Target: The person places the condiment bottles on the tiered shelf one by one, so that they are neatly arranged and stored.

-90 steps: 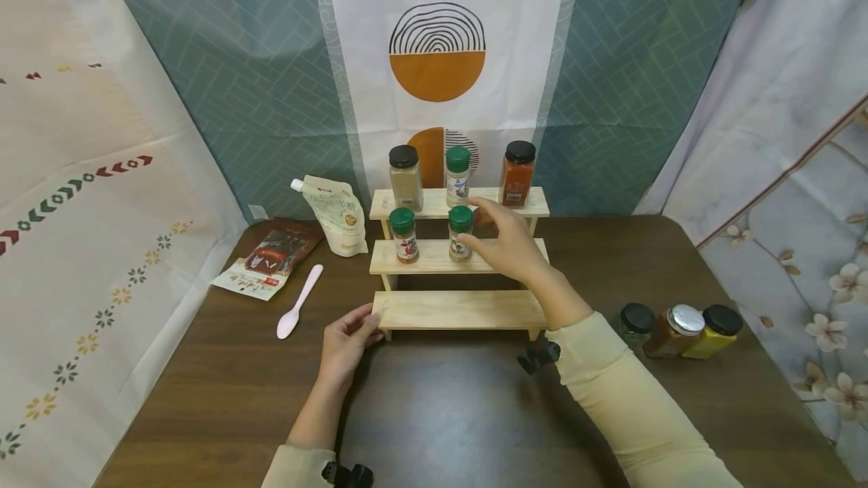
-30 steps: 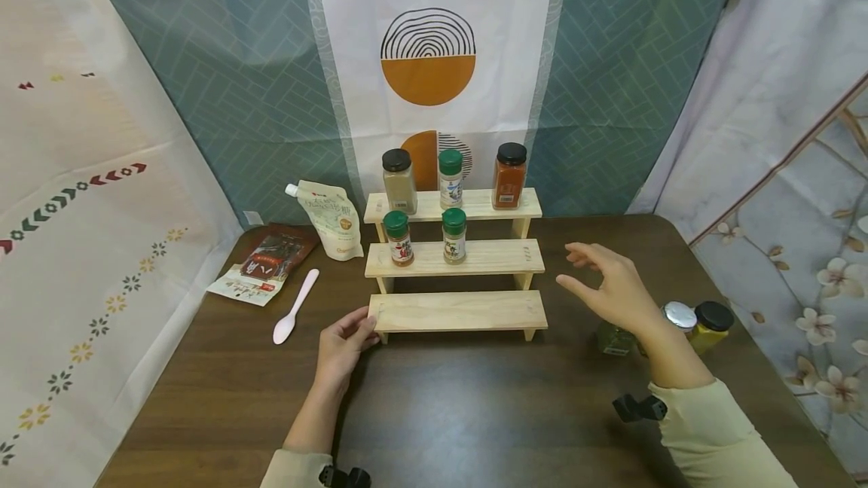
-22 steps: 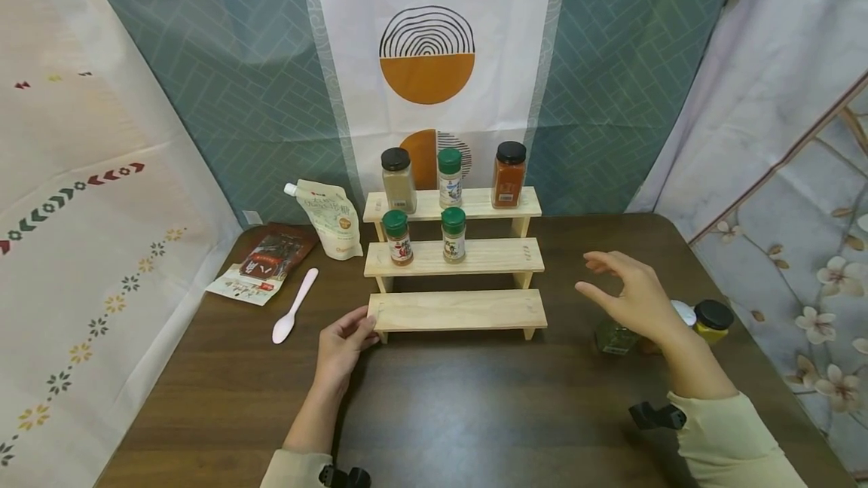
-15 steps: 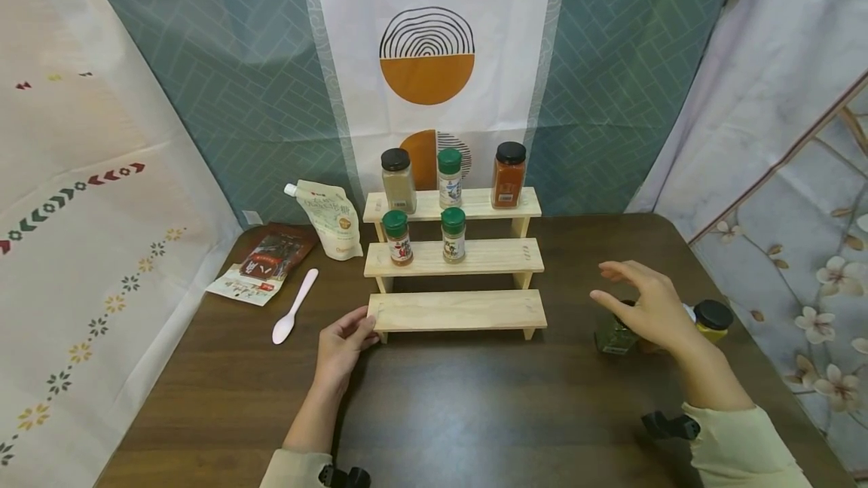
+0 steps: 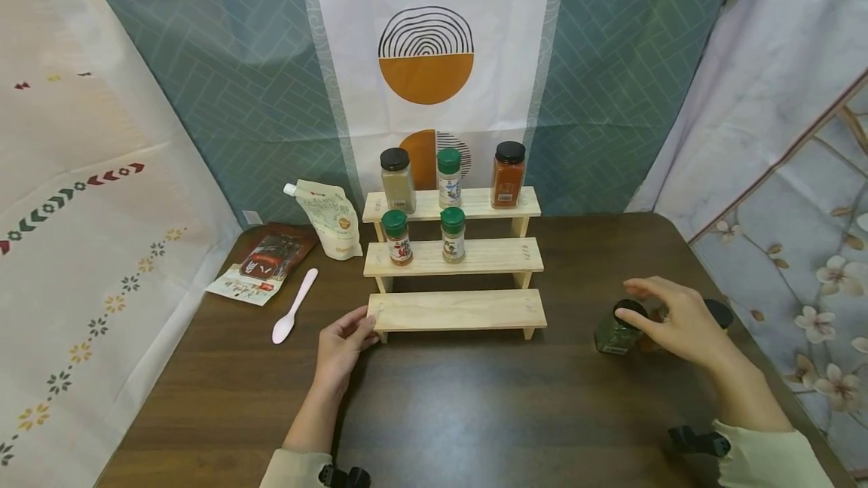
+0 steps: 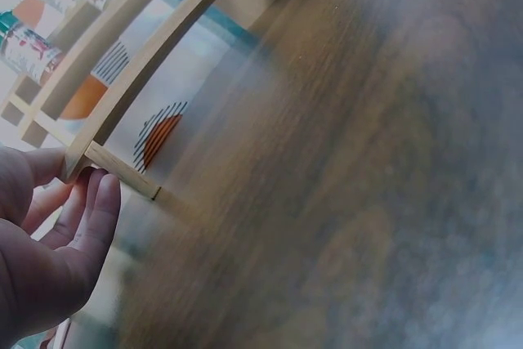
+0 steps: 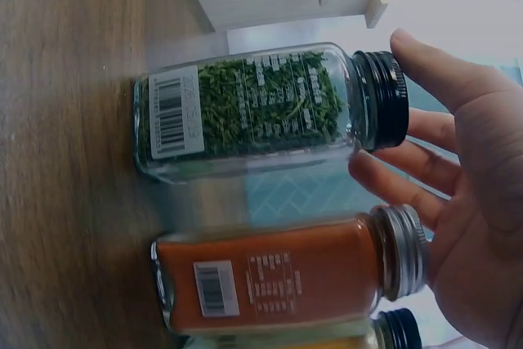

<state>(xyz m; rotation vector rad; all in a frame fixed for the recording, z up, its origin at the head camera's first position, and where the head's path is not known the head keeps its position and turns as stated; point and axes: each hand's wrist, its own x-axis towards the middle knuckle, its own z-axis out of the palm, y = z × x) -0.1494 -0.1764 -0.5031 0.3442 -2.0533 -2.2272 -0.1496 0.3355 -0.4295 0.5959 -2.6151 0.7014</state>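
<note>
Right hand has swung away from the wooden rack, where it was up by the mid shelf w/ the green-capped jars 3 s ago, and now sits well to the right of the rack, over the group of three jars on the table. Left hand hasn't shifted: fingers lightly curled round the rack's lower left corner, steadying it. Judging by that, shelf placement is done for the moment and the next jar is being picked; no grip yet.

Right fingers are spread wide and relaxed, thumb above the black cap of the herb jar, other fingers just beside cap and neck; can't tell if skin actually touches.

Herb jar: clear square glass, black screw cap, packed w/ dried green flakes, white barcode label near the base. Stands upright on the table, nearest of the three to the rack. Just beyond it, farther from the rack, an orange-powder jar w/ silver cap, then a black-capped one, mostly hidden.
</note>
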